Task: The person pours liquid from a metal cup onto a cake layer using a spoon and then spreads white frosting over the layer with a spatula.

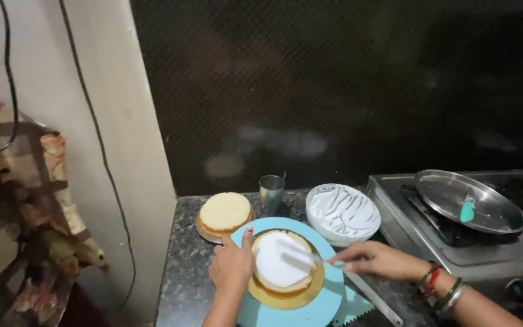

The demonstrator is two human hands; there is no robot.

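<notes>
A round cake layer [281, 261] covered with white cream sits on a gold board on a light blue turntable [322, 303]. My left hand [231, 265] rests on the turntable's left edge, thumb and forefinger against the cake board. My right hand [375, 259] holds a long metal spatula [301, 253] whose blade lies flat across the cream. A white bowl of whipped cream [341, 212] stands just behind the turntable. A second, plain sponge layer [225, 213] lies on its own board to the back left.
A small steel cup [270, 192] stands between the sponge and the bowl. On the right, a gas stove [485, 242] carries a steel plate [468, 201] with a teal-handled tool [467, 211]. A long knife [373, 297] and a toothed scraper [353, 307] lie on the dark granite counter [183, 278].
</notes>
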